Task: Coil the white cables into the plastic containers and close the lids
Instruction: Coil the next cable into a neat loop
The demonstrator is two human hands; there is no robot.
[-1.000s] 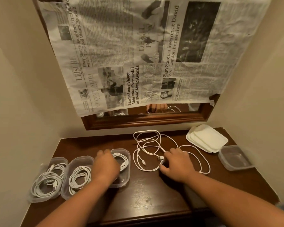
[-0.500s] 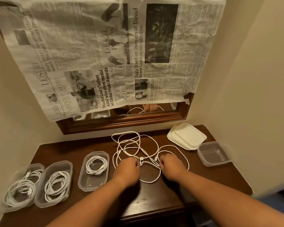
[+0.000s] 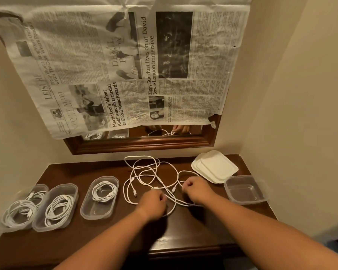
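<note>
Both hands have pulled a bit apart since half a second ago, stretching the loose cable between them.

Left hand (image 3: 153, 204) is clenched on a strand near a connector, right hand (image 3: 198, 190) pinches another strand at about 2 o'clock from it. That loose white cable (image 3: 144, 172) sprawls in tangled loops on the dark table (image 3: 109, 234), between the third container (image 3: 100, 197) at 9 o'clock and the empty container (image 3: 245, 190) at 3 o'clock. Looks light, floppy and a bit springy, so I'd guess it'll unwind if let go. Best grab by a plug end and wrap from there. Lids (image 3: 215, 165) sit stacked at 1 o'clock, none on yet.
</note>
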